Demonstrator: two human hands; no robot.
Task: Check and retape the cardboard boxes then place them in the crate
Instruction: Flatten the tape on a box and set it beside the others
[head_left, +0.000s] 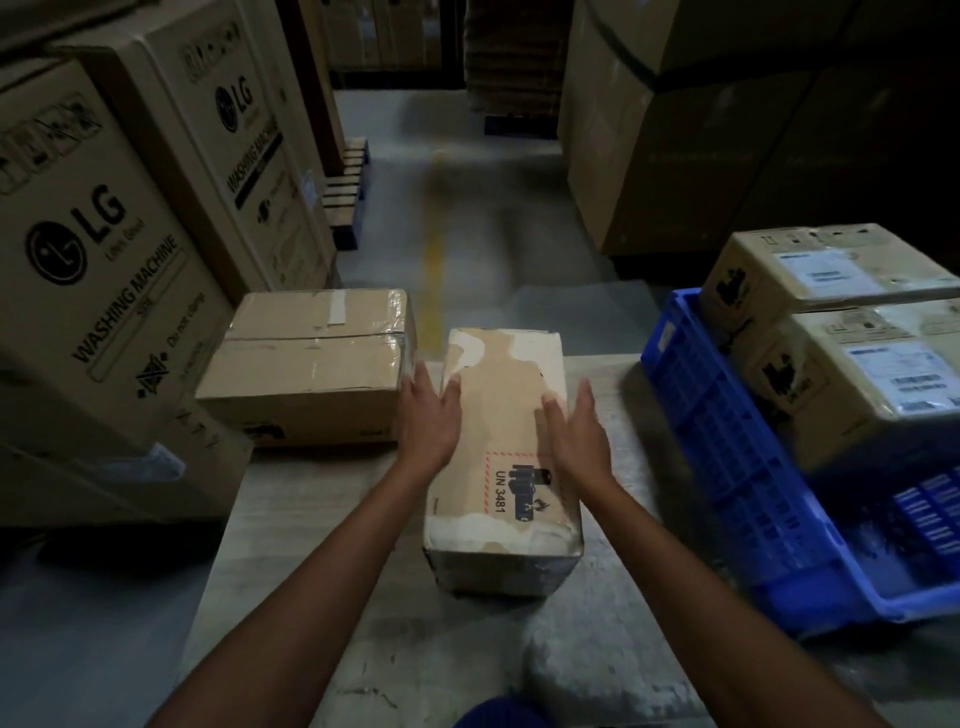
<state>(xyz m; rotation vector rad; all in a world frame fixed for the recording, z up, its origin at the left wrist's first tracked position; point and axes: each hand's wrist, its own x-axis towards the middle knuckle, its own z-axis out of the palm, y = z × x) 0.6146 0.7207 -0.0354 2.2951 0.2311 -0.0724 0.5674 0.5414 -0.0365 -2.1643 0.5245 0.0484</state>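
I'm checking the long box (506, 395) lying between my hands. Left hand (428, 421) and right hand (579, 436) are touching its sides, fingers straight, not gripping. Next, probably: retaping the torn ends, then lifting it to the blue crate (727, 457) right of my right hand.
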